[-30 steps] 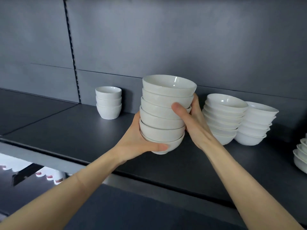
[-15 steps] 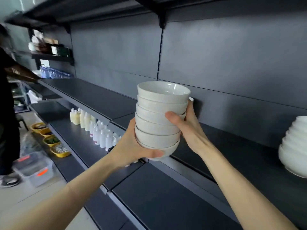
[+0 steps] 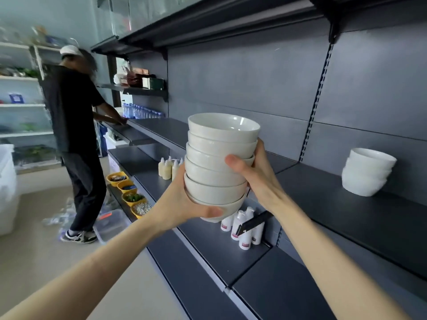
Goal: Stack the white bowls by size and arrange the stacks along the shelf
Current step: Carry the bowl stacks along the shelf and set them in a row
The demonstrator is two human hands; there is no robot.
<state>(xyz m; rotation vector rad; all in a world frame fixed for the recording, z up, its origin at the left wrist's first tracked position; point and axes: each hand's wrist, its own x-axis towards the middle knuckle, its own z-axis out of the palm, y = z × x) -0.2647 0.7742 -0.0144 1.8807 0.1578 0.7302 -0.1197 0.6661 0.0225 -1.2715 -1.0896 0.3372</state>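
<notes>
I hold a stack of several white bowls [image 3: 219, 167] in the air in front of the dark shelf [image 3: 346, 211], out past its front edge. My left hand [image 3: 182, 204] cups the bottom bowl from the left, thumb across its front. My right hand [image 3: 256, 179] grips the stack's right side, thumb on the middle bowls. A short stack of small white bowls [image 3: 367, 172] stands on the shelf at the right, against the back panel.
A person in black [image 3: 74, 139] stands at the left end of the shelving. White bottles [image 3: 242, 225] and pale bottles [image 3: 168, 167] stand on the lower shelf, with yellow bowls [image 3: 129, 190] further down. An upper shelf [image 3: 208, 21] hangs overhead.
The view has swung left along the shelving. The bowl stack, gripped by both hands as before, has travelled left, away from the shelved stacks; the small stack now sits to its right.
</notes>
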